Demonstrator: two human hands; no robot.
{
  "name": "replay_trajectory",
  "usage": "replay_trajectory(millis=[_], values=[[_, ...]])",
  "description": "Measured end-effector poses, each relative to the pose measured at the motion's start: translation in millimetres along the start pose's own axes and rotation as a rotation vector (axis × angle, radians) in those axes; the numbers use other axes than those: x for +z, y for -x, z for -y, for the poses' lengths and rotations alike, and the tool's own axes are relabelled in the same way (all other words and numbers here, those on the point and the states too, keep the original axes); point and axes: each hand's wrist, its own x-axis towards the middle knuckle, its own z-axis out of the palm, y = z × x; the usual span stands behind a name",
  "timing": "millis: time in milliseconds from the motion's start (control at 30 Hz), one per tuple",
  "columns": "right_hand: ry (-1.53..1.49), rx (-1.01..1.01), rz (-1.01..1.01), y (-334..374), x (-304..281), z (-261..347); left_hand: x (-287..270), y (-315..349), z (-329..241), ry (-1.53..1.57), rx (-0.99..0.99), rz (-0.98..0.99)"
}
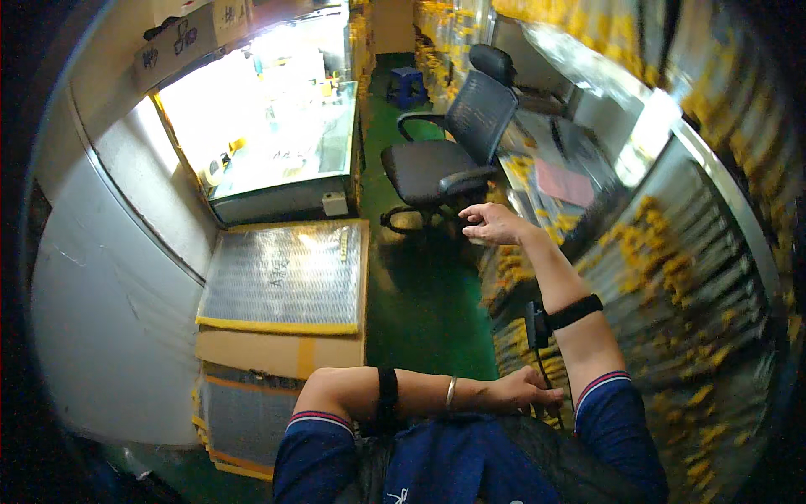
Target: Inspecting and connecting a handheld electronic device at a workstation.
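My left arm reaches across my body to the right. My left hand (525, 389) is beside my right elbow, its fingers closed at a thin black cable (541, 363). That cable hangs from a small black box (537, 324) strapped to my right forearm. My right hand (494, 225) is held out in front, over the floor near the office chair (445, 164). Its fingers are loosely bent and apart, with nothing between them.
Rows of upright panels with yellow edges (663, 286) line the right side. At left, a panel with a yellow edge (281, 281) lies on cardboard (252, 349), below a brightly lit workbench (327, 168). A blue stool (407, 86) stands farther down the green-floored aisle.
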Motion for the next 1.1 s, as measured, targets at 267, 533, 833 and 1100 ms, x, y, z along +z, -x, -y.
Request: replay_trajectory(millis=[267, 533, 833, 1100], values=[[-0.055, -0.253, -0.054, -201, -92, 16, -171, -40, -94, 0.032, 0.048, -0.09], [0.124, -0.404, 0.009, -404, -151, -7, -382, -75, -135, -0.041, 0.104, -0.093], [0.112, -0.51, 0.324, -568, -56, -177, -651, 162, -61, -0.847, -0.522, -2.055], [0.242, -0.028, 0.621, -678, -2, -246, -706, 272, -4, -0.887, -0.827, -2.469]])
